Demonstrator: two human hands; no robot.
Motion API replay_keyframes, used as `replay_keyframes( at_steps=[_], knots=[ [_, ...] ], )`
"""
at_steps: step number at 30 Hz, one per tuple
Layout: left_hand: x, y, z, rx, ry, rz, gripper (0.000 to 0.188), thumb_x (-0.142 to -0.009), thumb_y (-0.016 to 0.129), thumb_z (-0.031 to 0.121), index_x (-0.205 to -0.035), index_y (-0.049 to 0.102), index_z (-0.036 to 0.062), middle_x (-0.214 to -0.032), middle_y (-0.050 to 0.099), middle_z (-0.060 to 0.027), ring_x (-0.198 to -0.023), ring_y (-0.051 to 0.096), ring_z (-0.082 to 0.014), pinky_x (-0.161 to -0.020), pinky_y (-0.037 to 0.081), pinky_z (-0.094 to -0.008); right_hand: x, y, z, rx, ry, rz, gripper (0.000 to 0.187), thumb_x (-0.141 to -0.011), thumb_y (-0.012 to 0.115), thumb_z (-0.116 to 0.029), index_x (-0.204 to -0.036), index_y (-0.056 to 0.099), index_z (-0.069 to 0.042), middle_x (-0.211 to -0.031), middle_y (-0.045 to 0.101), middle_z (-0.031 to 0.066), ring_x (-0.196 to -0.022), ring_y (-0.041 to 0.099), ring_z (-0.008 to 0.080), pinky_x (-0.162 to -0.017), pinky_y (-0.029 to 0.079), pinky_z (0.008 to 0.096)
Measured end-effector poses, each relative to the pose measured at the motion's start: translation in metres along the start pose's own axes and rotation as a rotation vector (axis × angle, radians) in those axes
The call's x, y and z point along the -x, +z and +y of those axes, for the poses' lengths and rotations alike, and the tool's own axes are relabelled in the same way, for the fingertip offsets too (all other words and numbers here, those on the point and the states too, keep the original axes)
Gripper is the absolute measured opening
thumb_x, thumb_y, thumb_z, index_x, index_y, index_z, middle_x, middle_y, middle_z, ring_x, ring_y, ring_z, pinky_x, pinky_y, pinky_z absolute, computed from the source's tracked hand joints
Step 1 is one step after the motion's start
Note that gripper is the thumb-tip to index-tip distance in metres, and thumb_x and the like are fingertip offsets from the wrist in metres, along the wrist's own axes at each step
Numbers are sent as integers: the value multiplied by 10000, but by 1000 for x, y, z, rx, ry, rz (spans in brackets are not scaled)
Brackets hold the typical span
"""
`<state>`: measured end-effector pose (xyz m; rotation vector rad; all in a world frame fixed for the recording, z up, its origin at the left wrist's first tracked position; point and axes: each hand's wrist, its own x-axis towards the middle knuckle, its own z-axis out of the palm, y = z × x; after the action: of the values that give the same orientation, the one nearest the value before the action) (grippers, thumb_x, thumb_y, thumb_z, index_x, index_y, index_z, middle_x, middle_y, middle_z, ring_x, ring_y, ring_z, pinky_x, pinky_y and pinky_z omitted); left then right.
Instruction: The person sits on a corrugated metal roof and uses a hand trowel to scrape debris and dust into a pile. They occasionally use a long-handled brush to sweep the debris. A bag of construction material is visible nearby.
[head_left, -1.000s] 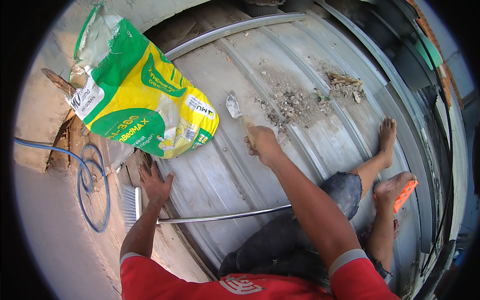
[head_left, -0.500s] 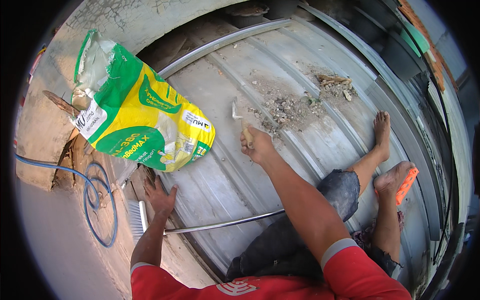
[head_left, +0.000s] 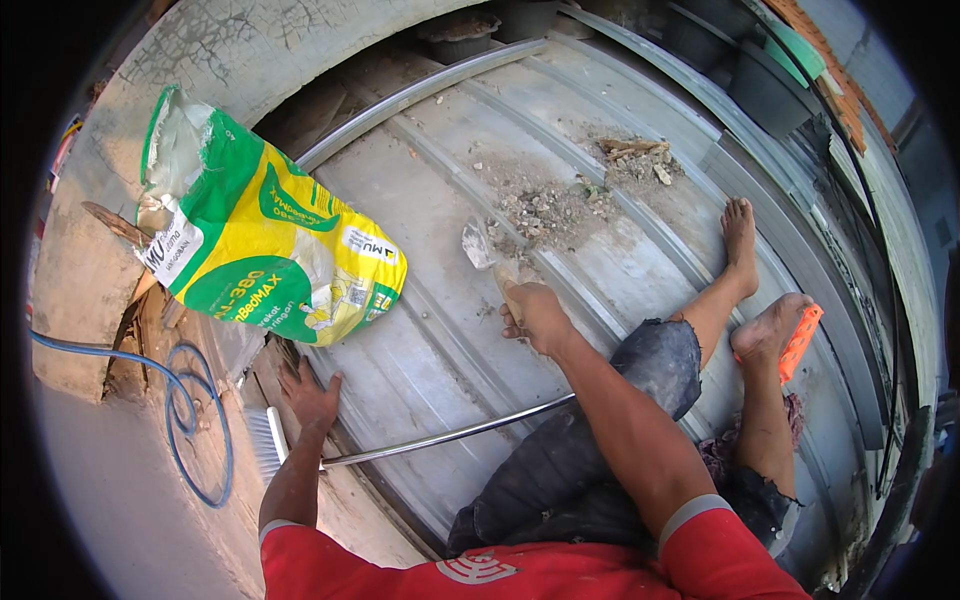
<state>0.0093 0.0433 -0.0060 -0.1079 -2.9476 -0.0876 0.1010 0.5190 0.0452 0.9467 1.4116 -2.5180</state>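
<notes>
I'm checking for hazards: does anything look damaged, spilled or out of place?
Yes. Loose rubble litters the ribbed metal sheeting beyond the trowel in the right hand, and the green-and-yellow bag has a ragged mouth, as if torn open.

A green and yellow bag (head_left: pixel 290 250) with a ragged, open end sits just beside a wood splinter (head_left: pixel 116 222). A blue hose (head_left: pixel 229 442) loops near a white-edged brush (head_left: pixel 264 440). Dark tubs (head_left: pixel 770 92) are at upper right, an orange, holed piece (head_left: pixel 801 343) below them.
</notes>
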Motion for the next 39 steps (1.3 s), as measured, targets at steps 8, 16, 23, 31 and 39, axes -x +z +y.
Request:
replay_keyframes(
  at_steps=[8, 16, 23, 31, 39],
  knots=[
    [0, 1, -3, 11, 2, 7, 968, -887, 798, 601, -1589, 487, 12, -1721, 273, -350, -1637, 174, -520, -1286, 216, -657, -12, 3, 2, 340, -88, 10, 422, -1084, 639, -300, -1272, 618, 78, -988, 726, 122, -748, 653, 152, -516, 510, 323],
    [0, -2, -1, 40, -13, -4, 952, -890, 802, 591, -1590, 494, 24, -1723, 273, -355, -1632, 184, -527, -1292, 204, -665, -7, -9, -1, 659, -249, 239, 369, -1067, 648, -291, -1124, 645, 73, -939, 772, 223, -788, 750, 342, -742, 608, 486],
    [2, -11, 4, 59, -20, -15, 971, -880, 802, 603, -1599, 492, 29, -1719, 263, -364, -1629, 184, -531, -1292, 189, -670, -7, 1, 18, 1163, -423, 389, 378, -1050, 665, -279, -1160, 583, 74, -1023, 747, 356, -1001, 747, 516, -911, 590, 581],
    [4, -8, 4, 71, -40, -23, 949, -888, 798, 588, -1589, 501, 20, -1707, 268, -377, -1633, 175, -529, -1282, 200, -678, 4, -5, 12, 1259, -487, 396, 372, -1051, 665, -278, -1149, 585, 72, -1030, 743, 351, -977, 745, 529, -897, 588, 593],
    [7, -12, 4, 97, -34, -14, 942, -896, 790, 575, -1584, 499, 1, -1717, 252, -384, -1646, 157, -512, -1282, 204, -668, 62, 8, -54, 1257, -539, 300, 379, -1036, 678, -290, -1118, 650, 79, -984, 735, 377, -992, 721, 553, -904, 557, 603]
  ],
)
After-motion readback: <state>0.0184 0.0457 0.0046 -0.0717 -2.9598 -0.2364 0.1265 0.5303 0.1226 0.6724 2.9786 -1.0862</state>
